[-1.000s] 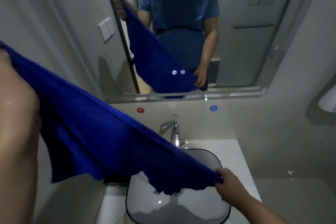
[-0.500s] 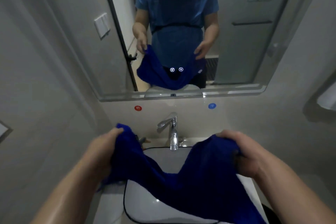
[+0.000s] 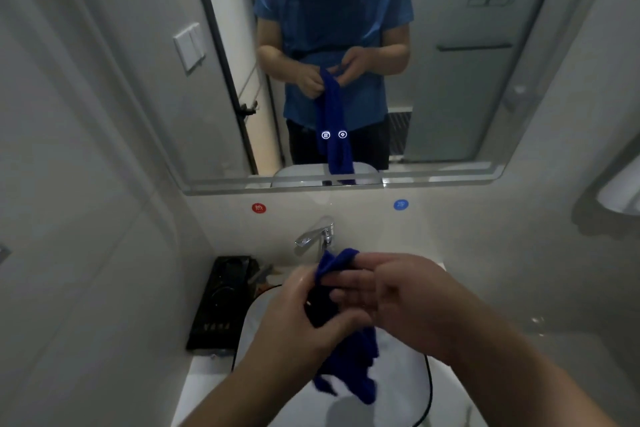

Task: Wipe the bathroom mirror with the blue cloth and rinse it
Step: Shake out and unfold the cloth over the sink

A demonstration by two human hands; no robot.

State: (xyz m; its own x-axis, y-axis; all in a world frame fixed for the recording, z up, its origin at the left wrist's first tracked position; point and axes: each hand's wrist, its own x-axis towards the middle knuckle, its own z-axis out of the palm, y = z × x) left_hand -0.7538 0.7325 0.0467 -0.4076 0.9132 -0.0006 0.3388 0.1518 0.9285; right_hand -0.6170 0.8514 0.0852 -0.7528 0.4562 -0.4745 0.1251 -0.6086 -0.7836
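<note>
Over white basin (image 3: 394, 402) below wall mirror (image 3: 450, 97), held blue cloth (image 3: 353, 357) bunched into a rope. Gripped its middle with left hand (image 3: 304, 315) curled round it; pinched its upper end with right hand (image 3: 398, 295), hands together, just near of chrome tap (image 3: 313, 237). Let lower end dangle over basin. Saw black tray (image 3: 218, 305) left of basin

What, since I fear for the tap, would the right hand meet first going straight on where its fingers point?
The right hand points leftward, so it would first meet the blue cloth bunched in the left hand, seemingly touching it. The tap sits farther back, likely clear.
</note>
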